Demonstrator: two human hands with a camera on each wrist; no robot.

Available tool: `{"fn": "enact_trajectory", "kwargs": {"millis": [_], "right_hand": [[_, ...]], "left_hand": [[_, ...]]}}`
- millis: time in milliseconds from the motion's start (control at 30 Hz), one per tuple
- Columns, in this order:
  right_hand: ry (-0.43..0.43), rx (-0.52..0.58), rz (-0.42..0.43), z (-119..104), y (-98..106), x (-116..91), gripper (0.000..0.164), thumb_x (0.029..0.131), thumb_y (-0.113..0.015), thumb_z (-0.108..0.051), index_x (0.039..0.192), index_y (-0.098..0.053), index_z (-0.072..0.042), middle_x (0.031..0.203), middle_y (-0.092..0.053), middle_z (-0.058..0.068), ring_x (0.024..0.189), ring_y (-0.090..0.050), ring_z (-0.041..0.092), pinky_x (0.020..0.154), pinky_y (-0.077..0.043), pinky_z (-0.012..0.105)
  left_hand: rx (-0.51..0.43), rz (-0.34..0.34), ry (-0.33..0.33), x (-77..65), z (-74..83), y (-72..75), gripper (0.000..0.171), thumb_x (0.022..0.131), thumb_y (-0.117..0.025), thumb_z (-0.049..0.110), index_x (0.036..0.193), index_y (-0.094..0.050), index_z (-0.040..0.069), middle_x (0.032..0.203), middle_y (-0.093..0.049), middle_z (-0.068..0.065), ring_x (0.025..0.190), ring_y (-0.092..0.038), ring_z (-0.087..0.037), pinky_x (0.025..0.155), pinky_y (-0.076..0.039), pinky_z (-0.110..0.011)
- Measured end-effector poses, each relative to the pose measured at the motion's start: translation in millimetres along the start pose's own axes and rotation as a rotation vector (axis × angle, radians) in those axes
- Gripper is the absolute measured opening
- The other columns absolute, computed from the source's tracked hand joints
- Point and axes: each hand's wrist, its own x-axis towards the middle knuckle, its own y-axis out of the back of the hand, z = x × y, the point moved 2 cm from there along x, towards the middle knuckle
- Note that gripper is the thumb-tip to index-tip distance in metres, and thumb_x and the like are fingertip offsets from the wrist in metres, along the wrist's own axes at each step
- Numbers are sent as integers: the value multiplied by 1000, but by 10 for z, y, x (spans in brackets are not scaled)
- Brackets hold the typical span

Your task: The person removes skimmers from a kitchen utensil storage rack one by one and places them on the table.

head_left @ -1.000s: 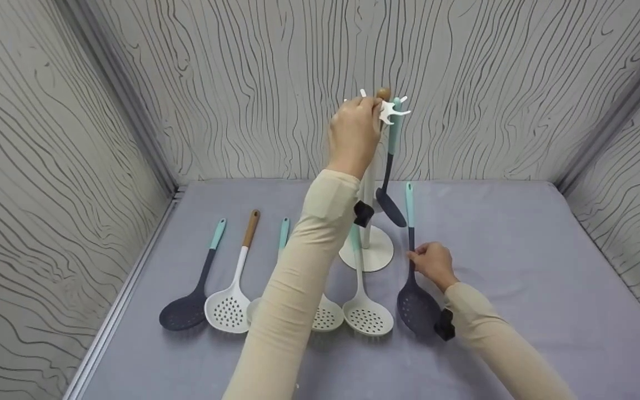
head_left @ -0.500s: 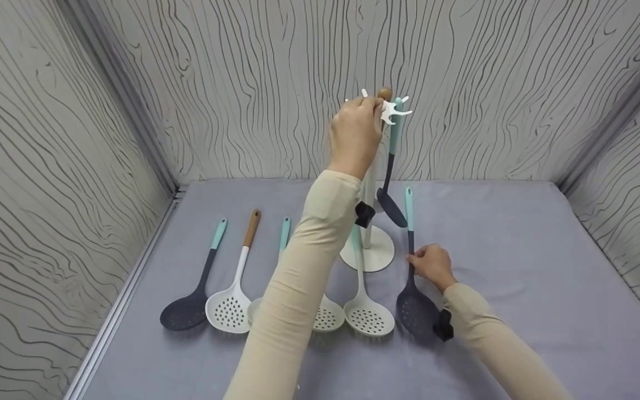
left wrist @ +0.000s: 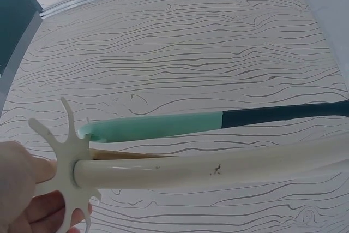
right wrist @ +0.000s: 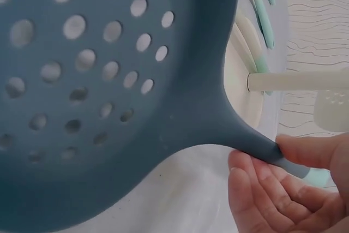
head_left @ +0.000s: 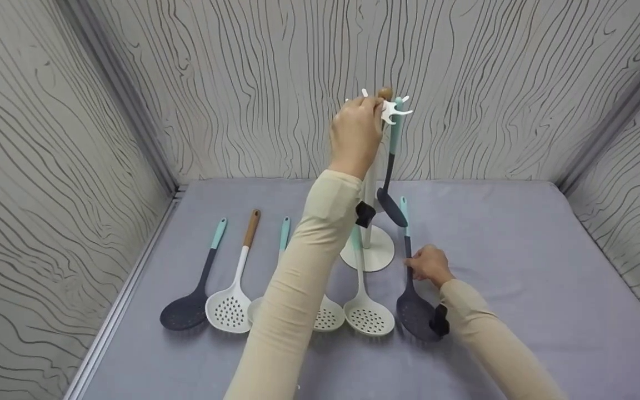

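Note:
My left hand (head_left: 356,133) grips the white hook ring (head_left: 391,111) at the top of an upright utensil stand (left wrist: 163,173). From one hook hangs a dark utensil (head_left: 391,166) with a mint handle. Behind the pole in the left wrist view is a brown handle (left wrist: 131,154). My right hand (head_left: 430,264) pinches a dark perforated skimmer (head_left: 415,316) by the neck, between thumb and fingers. Its mint handle end points toward the back wall, just right of the stand's round base (head_left: 381,258). In the right wrist view, the skimmer's holed head (right wrist: 180,107) fills the left side.
Left of the held skimmer lies a row of utensils: a dark one (head_left: 184,312), a white skimmer with a brown handle (head_left: 228,308), and pale skimmers, one (head_left: 369,318) near the base. My left sleeve (head_left: 292,300) hides part of the row. Wood-patterned panels (head_left: 275,55) enclose the grey cloth (head_left: 520,250).
The skimmer's handle end has come down in the head view, toward me, and shifted slightly left. My right hand has moved a little with it. The left hand keeps its grip on the stand.

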Motion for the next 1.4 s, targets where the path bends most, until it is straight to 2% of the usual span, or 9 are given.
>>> {"fn": "enact_trajectory", "kwargs": {"millis": [233, 367, 500, 700, 867, 1067, 1200, 1400], "right_hand": [[-32, 50, -52, -7, -13, 46, 19, 84, -66, -9, 88, -66, 10, 54, -61, 0, 46, -58, 6, 52, -59, 25], [-35, 36, -72, -35, -15, 47, 18, 84, -66, -7, 88, -67, 11, 51, -59, 0, 44, -57, 6, 51, -58, 24], [-47, 8, -87, -36, -35, 51, 14, 83, -66, -6, 81, -66, 8, 47, -56, -1, 41, -54, 6, 50, -58, 25], [-89, -11, -145, -37, -45, 84, 16, 84, -66, -7, 71, -63, 2, 41, -53, -3, 38, -55, 6, 50, -58, 25], [-97, -34, -186, -50, -50, 94, 20, 84, -66, -8, 67, -66, 4, 41, -53, -2, 37, -54, 6, 45, -55, 22], [-101, -53, -199, -29, -71, 113, 20, 82, -65, -6, 67, -67, 6, 42, -52, 0, 37, -53, 7, 42, -52, 20], [-97, -84, -215, -32, -84, 109, 21, 81, -62, -4, 62, -64, 5, 40, -51, 0, 36, -52, 8, 40, -50, 20], [-77, -91, -177, -66, -105, 83, 20, 79, -59, 0, 60, -61, 3, 39, -49, 0, 33, -49, 7, 36, -44, 18]], "left_hand": [[5, 4, 8, 11, 5, -6, 30, 102, -45, 27, 117, -67, 13, 117, -71, 0, 108, -67, -15, 93, -57, -23], [7, -7, 17, 15, 5, 0, 30, 102, -45, 28, 117, -67, 14, 117, -70, 0, 109, -67, -15, 94, -56, -24], [5, -15, 23, 10, 8, 2, 30, 102, -45, 28, 118, -67, 14, 118, -70, 0, 109, -66, -15, 92, -57, -24], [2, -19, 25, 11, 5, 5, 31, 102, -44, 28, 118, -67, 14, 119, -70, 0, 113, -65, -15, 104, -52, -25], [14, -16, 17, 8, 9, 1, 31, 102, -43, 29, 119, -66, 15, 121, -69, 1, 115, -64, -14, 106, -50, -24], [28, -11, 12, 4, 21, -5, 32, 103, -43, 30, 120, -66, 15, 122, -69, 1, 115, -64, -14, 102, -52, -24], [32, -18, 14, 6, 19, -6, 32, 103, -42, 29, 120, -65, 15, 123, -68, 1, 118, -63, -14, 110, -46, -25], [21, -21, 23, 18, 10, -2, 31, 102, -43, 29, 120, -65, 16, 123, -68, 1, 117, -63, -14, 112, -44, -24]]}}
